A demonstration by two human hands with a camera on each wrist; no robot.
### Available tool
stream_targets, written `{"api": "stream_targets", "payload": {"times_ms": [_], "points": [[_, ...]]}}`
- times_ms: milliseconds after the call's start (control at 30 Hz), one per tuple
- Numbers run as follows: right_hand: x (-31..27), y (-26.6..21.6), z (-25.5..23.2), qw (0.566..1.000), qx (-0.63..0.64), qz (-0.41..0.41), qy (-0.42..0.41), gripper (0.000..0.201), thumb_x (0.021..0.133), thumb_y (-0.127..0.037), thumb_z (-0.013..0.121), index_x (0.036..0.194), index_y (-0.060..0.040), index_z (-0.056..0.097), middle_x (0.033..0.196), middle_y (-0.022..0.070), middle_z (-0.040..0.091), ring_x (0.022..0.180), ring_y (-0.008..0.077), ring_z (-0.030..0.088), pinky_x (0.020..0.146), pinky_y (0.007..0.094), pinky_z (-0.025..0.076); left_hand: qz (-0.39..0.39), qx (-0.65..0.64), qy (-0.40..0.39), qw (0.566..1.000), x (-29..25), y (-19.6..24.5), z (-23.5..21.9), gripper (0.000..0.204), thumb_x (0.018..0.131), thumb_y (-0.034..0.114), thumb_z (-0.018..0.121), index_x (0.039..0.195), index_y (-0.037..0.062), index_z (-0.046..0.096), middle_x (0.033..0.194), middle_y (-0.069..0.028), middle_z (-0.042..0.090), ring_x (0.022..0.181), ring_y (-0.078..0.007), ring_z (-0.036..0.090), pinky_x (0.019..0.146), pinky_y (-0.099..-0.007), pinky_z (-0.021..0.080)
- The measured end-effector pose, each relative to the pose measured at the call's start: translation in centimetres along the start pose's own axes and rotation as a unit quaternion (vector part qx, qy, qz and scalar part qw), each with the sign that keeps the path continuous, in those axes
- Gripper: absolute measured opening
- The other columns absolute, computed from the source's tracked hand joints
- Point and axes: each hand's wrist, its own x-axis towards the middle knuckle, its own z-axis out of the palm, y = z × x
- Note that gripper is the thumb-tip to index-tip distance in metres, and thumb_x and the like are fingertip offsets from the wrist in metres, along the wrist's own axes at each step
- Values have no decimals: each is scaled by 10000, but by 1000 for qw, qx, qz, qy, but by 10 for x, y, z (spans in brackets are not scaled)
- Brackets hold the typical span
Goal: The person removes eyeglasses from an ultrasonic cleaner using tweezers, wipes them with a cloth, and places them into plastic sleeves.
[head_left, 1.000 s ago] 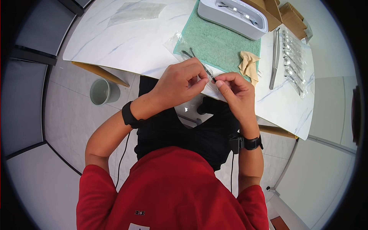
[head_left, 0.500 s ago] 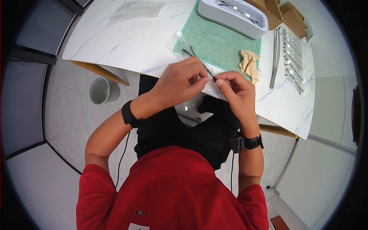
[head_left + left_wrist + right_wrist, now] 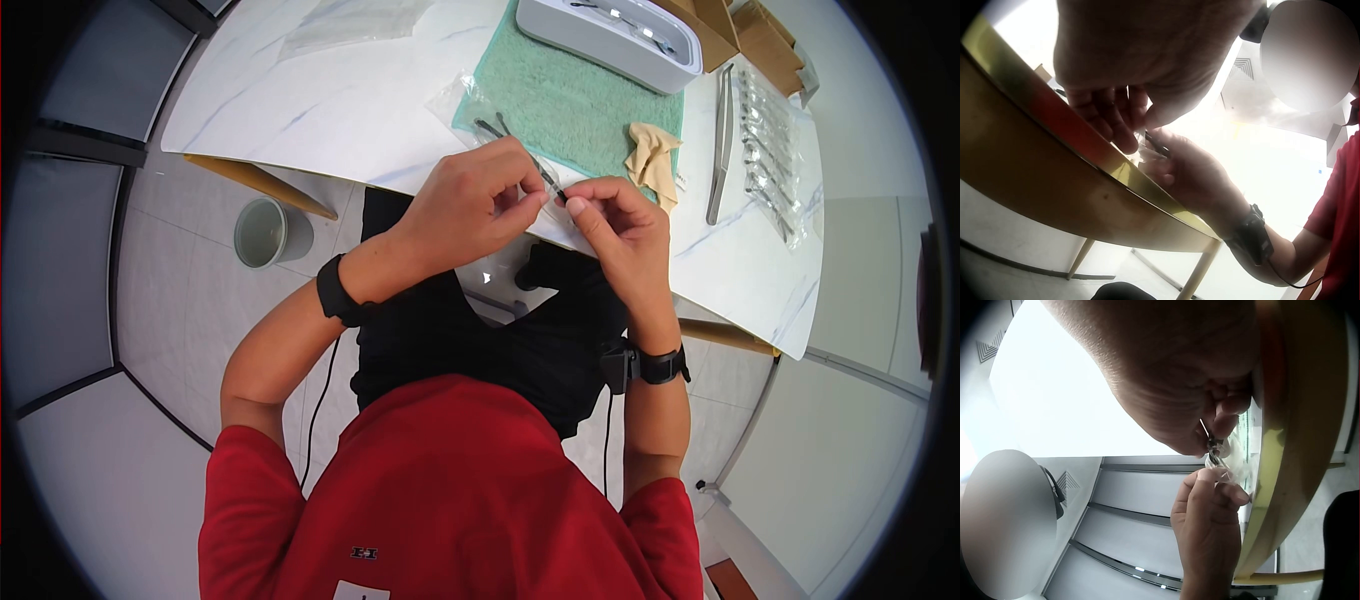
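Observation:
Dark-framed eyeglasses (image 3: pixel 547 177) slant between the two hands at the table's near edge in the head view, their temple tips pointing away from the body. A clear plastic bag (image 3: pixel 456 103) lies around them, its loose end on the table beyond the left hand. The right hand (image 3: pixel 625 230) pinches the near dark end of the eyeglasses between thumb and forefinger. Close beside it, the left hand (image 3: pixel 470 205) pinches the bag's film with thumb and forefinger, its other fingers curled. In the right wrist view, crinkled film (image 3: pixel 1225 472) shows at the left fingertips.
A green towel (image 3: pixel 560 110) bears a white tub (image 3: pixel 610 50) with eyeglasses inside and a beige cloth (image 3: pixel 653 160). To the right lie metal tweezers (image 3: pixel 720 150) and several bagged eyeglasses (image 3: pixel 770 165). Cardboard boxes (image 3: pixel 765 45) stand behind, a flat bag (image 3: pixel 355 25) far left, a bin (image 3: pixel 262 235) below.
The right hand has shifted slightly right and away from the body, with the dark end in its pinch. The left hand keeps its pinch almost in place; the head view has tilted slightly.

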Motion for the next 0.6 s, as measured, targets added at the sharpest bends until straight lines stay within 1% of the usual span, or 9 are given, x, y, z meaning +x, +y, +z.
{"api": "stream_targets", "payload": {"times_ms": [267, 600], "points": [[0, 1, -1, 1000, 1, -1, 0, 107, 936, -94, 729, 998, -8, 722, 741, -66, 607, 678, 11, 486, 621, 190, 403, 4, 2, 1, 1000, -1, 0, 0, 79, 872, 16, 703, 911, 5, 635, 881, -59, 639, 706, -137, 650, 636, -258, 529], [1, 0, -2, 1000, 12, -2, 7, 101, 943, -88, 716, 1009, -12, 727, 797, -42, 656, 723, 16, 536, 662, 183, 429, 11, 4, 7, 1000, 3, 2, 2, 75, 879, 21, 706, 901, 4, 636, 862, -57, 635, 702, -137, 634, 641, -263, 515]]}}
